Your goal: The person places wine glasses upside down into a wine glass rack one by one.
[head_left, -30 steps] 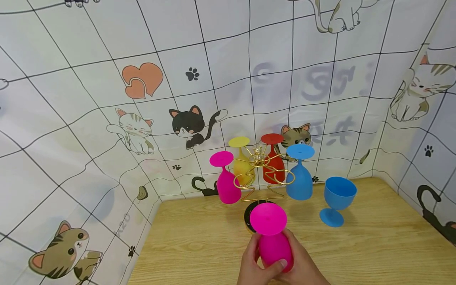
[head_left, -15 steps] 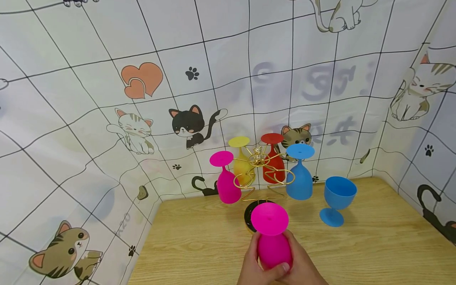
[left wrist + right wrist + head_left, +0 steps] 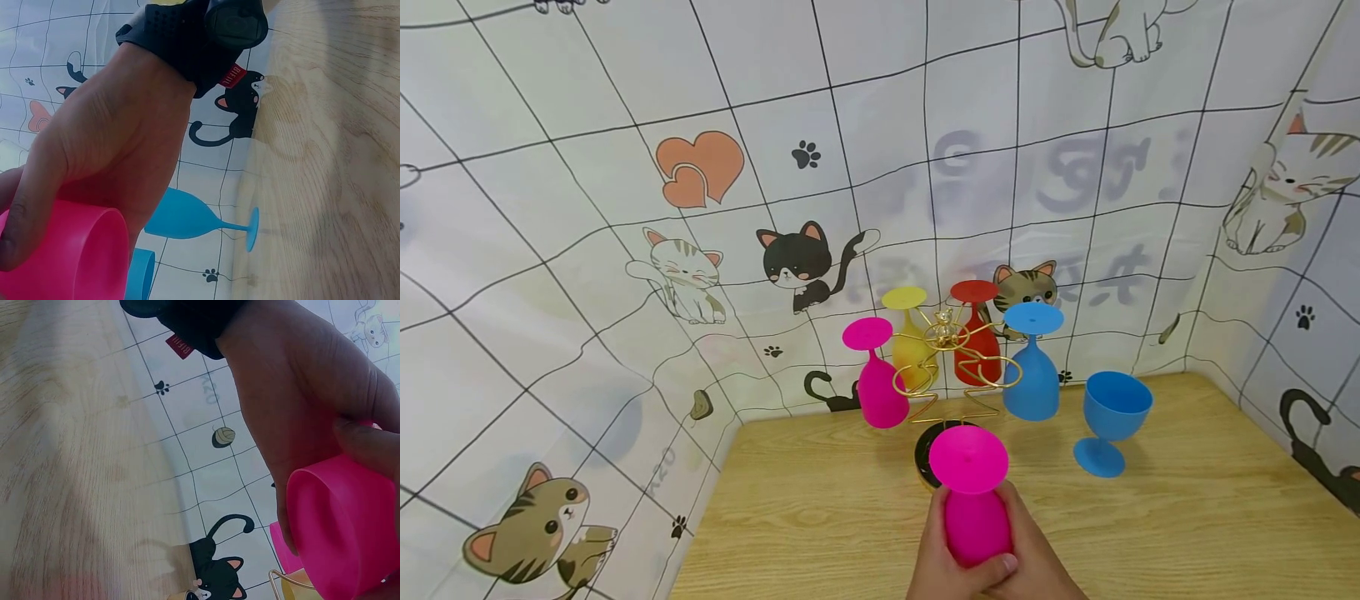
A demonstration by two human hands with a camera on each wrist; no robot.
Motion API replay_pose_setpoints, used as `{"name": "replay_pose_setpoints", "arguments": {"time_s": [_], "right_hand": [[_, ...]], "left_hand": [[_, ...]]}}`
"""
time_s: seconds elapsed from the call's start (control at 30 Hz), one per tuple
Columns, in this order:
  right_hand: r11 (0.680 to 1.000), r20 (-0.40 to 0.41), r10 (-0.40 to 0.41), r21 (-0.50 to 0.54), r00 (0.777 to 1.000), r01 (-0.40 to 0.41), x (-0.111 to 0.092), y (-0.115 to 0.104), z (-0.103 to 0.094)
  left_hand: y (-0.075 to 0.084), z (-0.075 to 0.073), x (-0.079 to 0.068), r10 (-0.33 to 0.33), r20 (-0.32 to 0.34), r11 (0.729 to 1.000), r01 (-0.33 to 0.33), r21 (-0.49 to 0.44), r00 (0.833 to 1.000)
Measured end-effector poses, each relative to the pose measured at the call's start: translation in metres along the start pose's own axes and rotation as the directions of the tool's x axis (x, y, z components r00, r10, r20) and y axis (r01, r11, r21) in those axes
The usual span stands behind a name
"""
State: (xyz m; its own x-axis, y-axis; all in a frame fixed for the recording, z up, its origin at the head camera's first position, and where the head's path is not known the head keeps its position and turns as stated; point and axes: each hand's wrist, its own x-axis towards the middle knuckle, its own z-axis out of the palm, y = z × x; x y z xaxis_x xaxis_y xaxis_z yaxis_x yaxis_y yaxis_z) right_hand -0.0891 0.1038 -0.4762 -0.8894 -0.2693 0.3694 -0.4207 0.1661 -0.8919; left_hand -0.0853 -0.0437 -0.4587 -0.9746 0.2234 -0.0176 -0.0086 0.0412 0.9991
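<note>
In the head view a magenta goblet is held upside down, its round foot uppermost. My left hand grips the bowl from the left, with the thumb lying across the near side. From the other side my right hand wraps the same bowl. Both wrist views show the goblet's open mouth, seen over the wooden table. Just beyond the goblet is the black base of a gold wire rack, partly hidden by the goblet's foot.
On the rack hang upside-down goblets: magenta, yellow, red and blue. Another blue goblet stands upright on the wooden table at right. A cat-print sheet closes off the back and sides.
The magenta goblet has shifted very slightly right in both hands. My left thumb has slid a little to the right across the bowl. The rack and other goblets stay put.
</note>
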Motion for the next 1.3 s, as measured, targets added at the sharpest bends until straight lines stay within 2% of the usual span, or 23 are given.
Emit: {"name": "replay_pose_setpoints", "arguments": {"time_s": [0.1, 0.23, 0.47, 0.53, 0.67, 0.77, 0.93, 1.03, 1.2, 1.3], "right_hand": [[0.998, 0.010, 0.059, 0.014, 0.998, -0.060, 0.001, -0.002, 0.000], [0.993, 0.020, 0.122, 0.001, 0.992, -0.122, 0.002, -0.004, 0.000], [0.990, 0.020, 0.140, -0.029, 0.990, -0.139, 0.004, -0.007, -0.001], [0.986, 0.014, 0.155, -0.059, 0.988, -0.154, 0.003, -0.008, -0.002], [0.966, -0.007, 0.239, -0.100, 0.971, -0.238, 0.003, -0.014, -0.004], [0.962, -0.016, 0.246, -0.120, 0.969, -0.247, 0.003, -0.015, -0.006], [0.965, -0.020, 0.189, -0.181, 0.982, -0.190, 0.002, -0.013, -0.012], [0.965, -0.023, 0.119, -0.234, 0.993, -0.121, 0.000, -0.010, -0.017], [0.954, -0.021, -0.025, -0.299, 0.999, 0.018, -0.004, -0.003, -0.024], [0.950, -0.015, -0.034, -0.311, 0.999, 0.028, -0.005, -0.002, -0.027]], "left_hand": [[0.000, 0.001, 0.000, -0.010, -0.015, 1.000, 0.010, 0.009, 1.000], [-0.001, 0.000, 0.000, 0.014, -0.015, 1.000, -0.013, 0.010, 1.000], [-0.001, -0.004, 0.001, 0.063, -0.021, 0.997, -0.062, 0.044, 0.998], [0.001, -0.007, 0.001, 0.052, -0.018, 0.998, -0.051, 0.031, 0.998], [0.006, -0.014, 0.004, 0.003, -0.007, 1.000, -0.003, -0.018, 1.000], [0.010, -0.019, 0.006, -0.017, -0.006, 1.000, 0.016, -0.020, 1.000], [0.017, -0.029, 0.007, -0.010, -0.037, 0.998, 0.012, 0.055, 0.999], [0.021, -0.035, 0.007, 0.013, -0.069, 0.995, -0.005, 0.103, 0.998], [0.025, -0.045, 0.009, 0.082, -0.107, 0.987, -0.066, 0.150, 0.991], [0.026, -0.052, 0.010, 0.123, -0.118, 0.982, -0.103, 0.157, 0.985]]}}
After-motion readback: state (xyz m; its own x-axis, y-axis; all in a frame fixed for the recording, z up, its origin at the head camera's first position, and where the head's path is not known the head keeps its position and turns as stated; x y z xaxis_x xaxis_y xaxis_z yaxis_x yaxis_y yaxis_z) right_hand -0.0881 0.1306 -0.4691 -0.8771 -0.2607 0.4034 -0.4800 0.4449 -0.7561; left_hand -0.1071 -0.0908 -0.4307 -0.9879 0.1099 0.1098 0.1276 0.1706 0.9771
